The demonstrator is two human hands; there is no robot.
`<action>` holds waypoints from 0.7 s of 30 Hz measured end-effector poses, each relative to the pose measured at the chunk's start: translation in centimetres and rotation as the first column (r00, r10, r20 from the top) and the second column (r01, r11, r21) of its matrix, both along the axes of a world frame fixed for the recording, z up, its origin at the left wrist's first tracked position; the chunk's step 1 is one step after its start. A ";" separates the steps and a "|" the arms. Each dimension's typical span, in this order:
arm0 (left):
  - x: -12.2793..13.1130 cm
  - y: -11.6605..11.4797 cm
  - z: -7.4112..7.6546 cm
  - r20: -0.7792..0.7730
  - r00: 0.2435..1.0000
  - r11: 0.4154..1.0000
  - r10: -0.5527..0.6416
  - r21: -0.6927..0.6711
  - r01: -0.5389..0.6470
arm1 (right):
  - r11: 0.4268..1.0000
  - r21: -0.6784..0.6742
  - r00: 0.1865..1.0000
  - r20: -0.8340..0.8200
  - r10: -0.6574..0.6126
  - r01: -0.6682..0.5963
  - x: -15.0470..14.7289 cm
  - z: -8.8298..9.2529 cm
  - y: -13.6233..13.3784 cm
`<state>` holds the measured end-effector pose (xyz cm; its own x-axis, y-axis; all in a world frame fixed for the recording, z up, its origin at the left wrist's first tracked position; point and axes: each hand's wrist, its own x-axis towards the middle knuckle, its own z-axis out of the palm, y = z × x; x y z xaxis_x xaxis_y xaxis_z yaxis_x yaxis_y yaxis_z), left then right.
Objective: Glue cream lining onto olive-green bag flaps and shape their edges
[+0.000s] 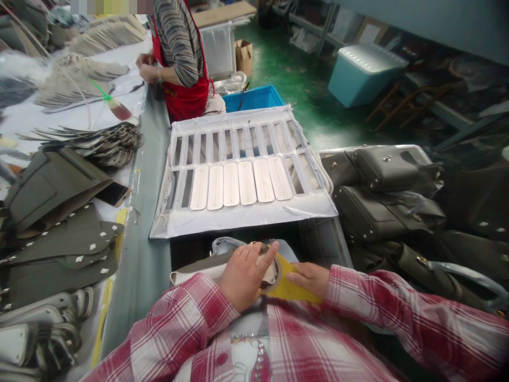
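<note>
Low in the middle of the head view, my left hand (243, 277) grips the end of a dark grey bag (217, 262) with a cream-coloured edge. The bag lies partly under my hand and forearm, so much of it is hidden. My right hand (312, 280) pinches a flat, bright yellow piece (289, 281) at its right side. The yellow piece sits against the bag's end, by my left fingers; its exact kind is not clear. Just beyond my hands stands a white slotted rack (246, 220), with several cream oblong strips (230, 184) lying on its near row.
Grey bag parts (71, 233) are piled on the left table, beside its metal edge (137, 265). Finished-looking grey bags (369, 207) are heaped at right. A person in a red apron (183, 101) stands beyond the rack, near a blue bin (258, 98).
</note>
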<state>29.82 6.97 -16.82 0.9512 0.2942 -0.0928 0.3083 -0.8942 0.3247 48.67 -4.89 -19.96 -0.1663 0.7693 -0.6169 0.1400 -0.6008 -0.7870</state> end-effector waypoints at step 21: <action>-0.9 1.2 0.4 0.030 0.992 0.991 -0.123 -0.047 0.124 | 0.928 0.022 0.928 0.022 -0.372 0.372 -5.5 -2.1 -0.6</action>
